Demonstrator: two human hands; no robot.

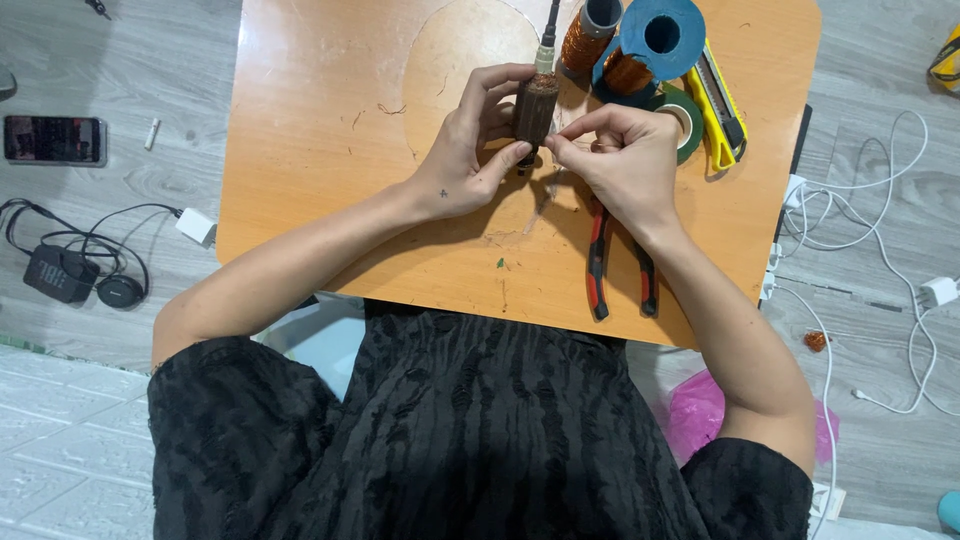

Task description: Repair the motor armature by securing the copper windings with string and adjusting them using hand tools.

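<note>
My left hand [470, 150] grips a dark brown cylindrical motor rotor [536, 108] with a metal shaft, held upright over the small orange wooden table [320, 120]. My right hand [625, 150] pinches at the rotor's lower right side, fingertips closed on what looks like a thin wire, too fine to make out. Both hands meet at the rotor near the table's middle.
Red-and-black pliers [600, 265] lie under my right wrist. Copper wire spools [590, 35], a blue reel [655, 35], green tape [688, 115] and a yellow utility knife [720, 105] sit at the back right. A phone [55, 140], chargers and white cables [880, 240] lie on the floor.
</note>
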